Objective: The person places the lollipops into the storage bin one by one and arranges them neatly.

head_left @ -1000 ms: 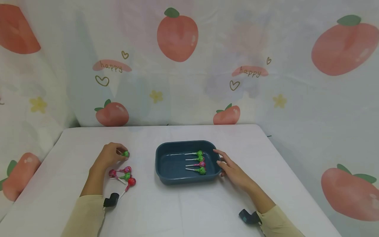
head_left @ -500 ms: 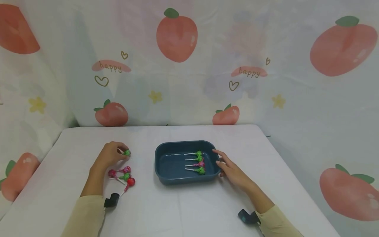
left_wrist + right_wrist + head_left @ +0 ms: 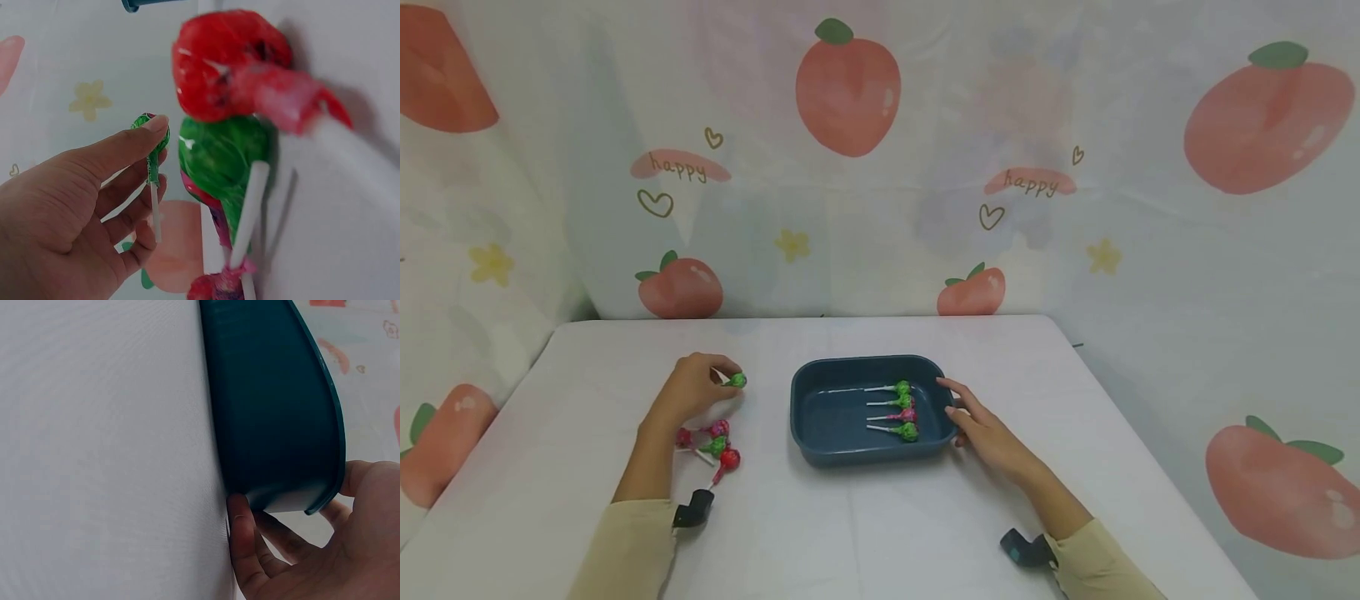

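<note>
Lollipop [image 3: 738, 380] in green wrapping sits pinched between our left fingers [image 3: 128, 181], loose lollipops [image 3: 715, 446] lying nearer us than those; our right fingers [image 3: 242, 540] hold one end of the blue tray [image 3: 850, 457]

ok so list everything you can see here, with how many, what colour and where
tray: one, dark blue, middle of the table
lollipops in the tray: four, three green and one pink, side by side toward its right end
loose lollipops: four visible, two pink, one green, one red, bunched beside the left forearm
held lollipop: one, green, in the left fingers
table: one, white, under everything
backdrop: pale with printed peaches, behind and at both sides
wrist devices: two, black, one at each cuff
sleeves: two, beige, near edge
left hand: one, bare, above the loose lollipops
right hand: one, bare, touching the tray's right end
</note>
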Demonstrator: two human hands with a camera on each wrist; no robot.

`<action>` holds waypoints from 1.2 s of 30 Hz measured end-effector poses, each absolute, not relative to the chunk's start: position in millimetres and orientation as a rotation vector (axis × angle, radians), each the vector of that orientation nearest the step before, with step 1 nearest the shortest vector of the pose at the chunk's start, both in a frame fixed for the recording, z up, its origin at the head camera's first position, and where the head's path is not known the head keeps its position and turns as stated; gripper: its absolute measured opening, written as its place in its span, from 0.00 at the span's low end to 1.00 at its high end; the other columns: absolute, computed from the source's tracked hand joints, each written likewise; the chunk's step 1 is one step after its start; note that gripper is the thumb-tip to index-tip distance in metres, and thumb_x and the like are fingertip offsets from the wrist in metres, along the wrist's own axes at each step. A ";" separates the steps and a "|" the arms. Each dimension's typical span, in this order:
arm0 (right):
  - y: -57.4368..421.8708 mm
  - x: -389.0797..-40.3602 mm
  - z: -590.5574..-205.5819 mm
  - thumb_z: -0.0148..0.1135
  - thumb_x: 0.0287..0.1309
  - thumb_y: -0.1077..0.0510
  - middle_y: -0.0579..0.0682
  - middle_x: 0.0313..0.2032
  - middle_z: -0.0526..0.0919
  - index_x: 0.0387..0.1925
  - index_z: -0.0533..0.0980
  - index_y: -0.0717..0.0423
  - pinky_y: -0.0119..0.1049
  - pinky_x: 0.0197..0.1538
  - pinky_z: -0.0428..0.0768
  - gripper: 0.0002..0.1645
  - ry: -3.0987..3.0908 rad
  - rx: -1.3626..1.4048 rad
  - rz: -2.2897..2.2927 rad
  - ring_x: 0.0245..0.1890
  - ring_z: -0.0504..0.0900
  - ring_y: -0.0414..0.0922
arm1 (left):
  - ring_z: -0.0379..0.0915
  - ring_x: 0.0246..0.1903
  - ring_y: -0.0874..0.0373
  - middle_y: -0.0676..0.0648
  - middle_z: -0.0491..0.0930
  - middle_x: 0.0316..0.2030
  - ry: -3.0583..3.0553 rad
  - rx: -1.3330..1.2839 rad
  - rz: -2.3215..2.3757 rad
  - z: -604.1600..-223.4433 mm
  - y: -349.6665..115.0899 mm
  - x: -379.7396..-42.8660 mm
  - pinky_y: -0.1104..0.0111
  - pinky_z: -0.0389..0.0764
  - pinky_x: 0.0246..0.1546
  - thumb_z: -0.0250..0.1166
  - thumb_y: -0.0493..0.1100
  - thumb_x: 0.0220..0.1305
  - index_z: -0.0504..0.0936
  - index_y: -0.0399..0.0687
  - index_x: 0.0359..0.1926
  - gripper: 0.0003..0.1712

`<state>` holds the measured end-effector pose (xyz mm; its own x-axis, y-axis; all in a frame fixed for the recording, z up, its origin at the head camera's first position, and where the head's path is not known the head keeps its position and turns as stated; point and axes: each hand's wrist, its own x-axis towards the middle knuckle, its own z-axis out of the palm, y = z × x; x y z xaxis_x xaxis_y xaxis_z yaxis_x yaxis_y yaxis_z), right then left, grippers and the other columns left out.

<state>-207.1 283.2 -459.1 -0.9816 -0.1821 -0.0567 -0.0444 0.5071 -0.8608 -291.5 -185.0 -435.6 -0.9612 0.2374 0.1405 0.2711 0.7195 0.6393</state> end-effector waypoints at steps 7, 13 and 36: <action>282.6 -206.9 -457.2 0.47 0.82 0.46 0.62 0.64 0.69 0.78 0.58 0.34 0.44 0.46 0.74 0.29 2.604 -0.196 -1.480 0.37 0.78 0.50 | 0.75 0.42 0.47 0.46 0.84 0.39 -2.854 -0.473 -1.056 -427.6 -172.1 -290.5 0.57 0.78 0.42 0.77 0.36 0.60 0.88 0.41 0.49 0.16; 281.9 -205.8 -456.1 0.48 0.81 0.46 0.61 0.65 0.69 0.78 0.58 0.33 0.45 0.46 0.74 0.29 2.597 -0.188 -1.495 0.38 0.79 0.51 | 0.74 0.43 0.47 0.46 0.84 0.40 -2.833 -0.492 -1.059 -419.2 -162.1 -288.3 0.57 0.79 0.40 0.77 0.37 0.61 0.88 0.41 0.50 0.16; 282.8 -205.5 -458.8 0.47 0.82 0.47 0.62 0.65 0.70 0.78 0.59 0.33 0.44 0.46 0.74 0.29 2.610 -0.199 -1.480 0.37 0.79 0.50 | 0.76 0.43 0.48 0.47 0.85 0.41 -2.770 -0.572 -1.082 -409.7 -130.5 -284.7 0.57 0.78 0.41 0.77 0.37 0.60 0.89 0.43 0.49 0.16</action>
